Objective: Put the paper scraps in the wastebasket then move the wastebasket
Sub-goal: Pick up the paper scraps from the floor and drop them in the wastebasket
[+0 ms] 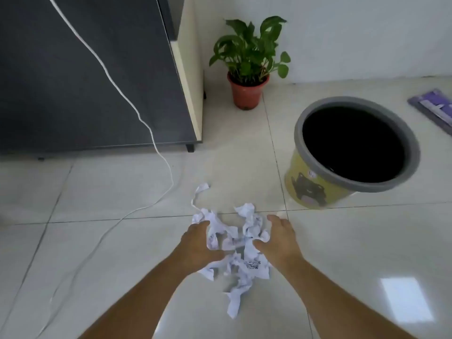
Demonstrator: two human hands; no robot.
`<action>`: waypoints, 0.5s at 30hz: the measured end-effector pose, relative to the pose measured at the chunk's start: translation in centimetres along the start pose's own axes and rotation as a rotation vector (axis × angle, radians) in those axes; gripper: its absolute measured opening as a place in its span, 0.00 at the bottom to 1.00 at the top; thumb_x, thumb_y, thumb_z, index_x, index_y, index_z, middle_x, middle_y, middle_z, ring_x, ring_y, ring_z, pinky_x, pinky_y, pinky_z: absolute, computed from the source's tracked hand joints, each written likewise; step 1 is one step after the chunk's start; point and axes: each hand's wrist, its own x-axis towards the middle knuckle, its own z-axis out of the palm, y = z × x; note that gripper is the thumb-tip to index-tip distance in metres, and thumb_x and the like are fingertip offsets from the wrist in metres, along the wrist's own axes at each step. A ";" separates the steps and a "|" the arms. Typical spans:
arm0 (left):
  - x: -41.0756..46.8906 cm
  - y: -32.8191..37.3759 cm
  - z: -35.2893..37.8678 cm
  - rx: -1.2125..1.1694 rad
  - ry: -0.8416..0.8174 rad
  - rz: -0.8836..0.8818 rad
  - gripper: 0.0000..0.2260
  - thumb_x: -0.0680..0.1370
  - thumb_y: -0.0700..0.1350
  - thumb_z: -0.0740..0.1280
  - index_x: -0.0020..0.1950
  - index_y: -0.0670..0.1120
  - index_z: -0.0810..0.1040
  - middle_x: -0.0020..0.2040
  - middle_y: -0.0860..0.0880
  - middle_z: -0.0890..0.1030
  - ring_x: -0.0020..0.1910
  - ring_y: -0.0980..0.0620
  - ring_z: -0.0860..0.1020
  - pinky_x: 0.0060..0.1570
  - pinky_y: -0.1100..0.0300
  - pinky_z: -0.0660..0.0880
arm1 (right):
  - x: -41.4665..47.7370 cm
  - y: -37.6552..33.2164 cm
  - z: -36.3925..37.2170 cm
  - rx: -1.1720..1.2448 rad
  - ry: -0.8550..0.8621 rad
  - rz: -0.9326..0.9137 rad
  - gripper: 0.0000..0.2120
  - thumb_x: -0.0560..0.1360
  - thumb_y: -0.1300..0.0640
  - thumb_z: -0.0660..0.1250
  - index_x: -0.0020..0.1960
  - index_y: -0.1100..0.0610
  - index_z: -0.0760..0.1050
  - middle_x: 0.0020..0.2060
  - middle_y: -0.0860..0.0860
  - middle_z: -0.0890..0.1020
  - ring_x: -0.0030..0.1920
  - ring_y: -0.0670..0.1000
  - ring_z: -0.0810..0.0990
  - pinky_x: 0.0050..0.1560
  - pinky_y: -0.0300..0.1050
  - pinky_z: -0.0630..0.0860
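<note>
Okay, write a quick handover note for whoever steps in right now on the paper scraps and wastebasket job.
Left hand and right hand: both down on the floor, cupped around the pile of crumpled paper scraps from either side; whether they grip it yet is unclear.
One loose strip lies just beyond the pile.
Wastebasket: upright to the right, ahead of the pile; no paper visible inside.
Done: nothing binned.
Left: lift scraps into the wastebasket, fetch the stray strip, then move the wastebasket.

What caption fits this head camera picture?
Left hand and right hand gather crumpled paper scraps beside the wastebasket.
</note>
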 end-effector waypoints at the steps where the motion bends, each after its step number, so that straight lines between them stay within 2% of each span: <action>1: 0.4 -0.4 0.5 0.043 -0.005 0.007 0.45 0.65 0.59 0.76 0.76 0.49 0.59 0.75 0.46 0.63 0.72 0.45 0.63 0.66 0.55 0.64 | 0.2 0.4 0.6 -0.029 -0.015 0.003 0.33 0.70 0.53 0.73 0.71 0.53 0.63 0.66 0.55 0.68 0.67 0.56 0.67 0.61 0.50 0.72; 4: 1.9 -1.2 2.1 0.229 -0.038 0.003 0.49 0.64 0.58 0.76 0.78 0.54 0.52 0.78 0.46 0.53 0.75 0.41 0.57 0.66 0.48 0.64 | 0.6 1.8 1.9 -0.074 -0.064 0.055 0.42 0.68 0.51 0.75 0.75 0.49 0.57 0.71 0.53 0.60 0.71 0.56 0.61 0.61 0.52 0.71; 6: 2.7 -1.2 2.9 0.308 -0.041 0.012 0.51 0.63 0.57 0.77 0.78 0.56 0.50 0.79 0.45 0.49 0.74 0.37 0.57 0.65 0.45 0.67 | 0.8 2.6 2.5 -0.075 -0.084 0.075 0.45 0.66 0.50 0.76 0.76 0.47 0.55 0.73 0.53 0.57 0.72 0.56 0.58 0.62 0.53 0.71; 9: 4.0 -1.4 3.2 0.375 -0.010 0.023 0.53 0.61 0.56 0.79 0.77 0.59 0.49 0.78 0.45 0.50 0.72 0.34 0.60 0.61 0.44 0.71 | 1.5 2.9 2.7 -0.075 -0.082 0.068 0.46 0.66 0.51 0.76 0.76 0.47 0.55 0.73 0.54 0.57 0.71 0.57 0.59 0.63 0.53 0.70; 15: 7.1 -1.9 2.7 0.405 0.036 -0.005 0.55 0.60 0.59 0.79 0.77 0.62 0.48 0.77 0.44 0.48 0.69 0.35 0.65 0.58 0.46 0.73 | 4.3 1.8 3.1 -0.071 -0.079 -0.008 0.44 0.68 0.50 0.75 0.76 0.45 0.53 0.74 0.54 0.56 0.72 0.57 0.60 0.61 0.54 0.72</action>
